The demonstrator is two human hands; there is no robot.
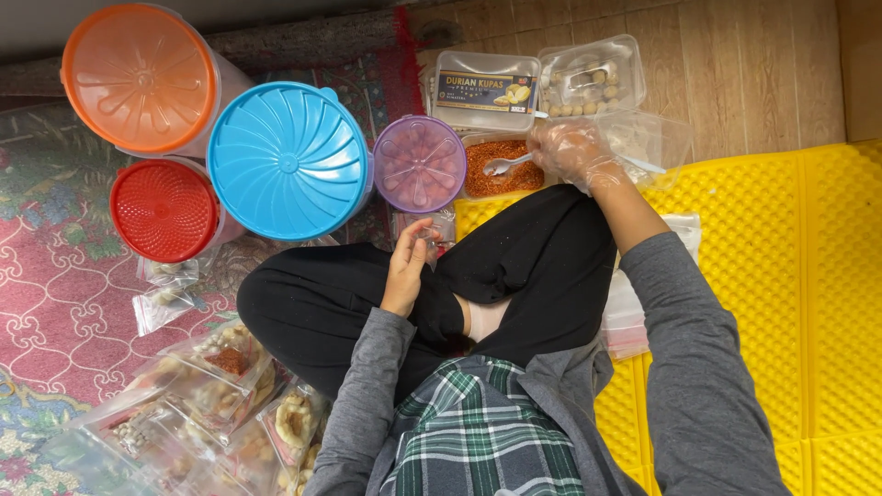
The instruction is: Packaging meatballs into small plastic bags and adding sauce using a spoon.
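Note:
I sit cross-legged on the floor. My right hand (574, 152), in a thin clear plastic glove, holds a white plastic spoon (503, 165) whose bowl rests in a clear tray of red-orange powder (501, 166). My left hand (407, 266) is bare and pinches a small clear plastic bag (432, 228) above my black-trousered knee. The bag hangs just below a purple-lidded jar (419, 163).
An orange-lidded (140, 77), a red-lidded (163, 209) and a large blue-lidded container (288, 160) stand on a patterned rug at left. Filled snack bags (220, 395) lie at lower left. Two clear trays (487, 89) (591, 78) sit behind the powder. A yellow foam mat (799, 276) lies at right.

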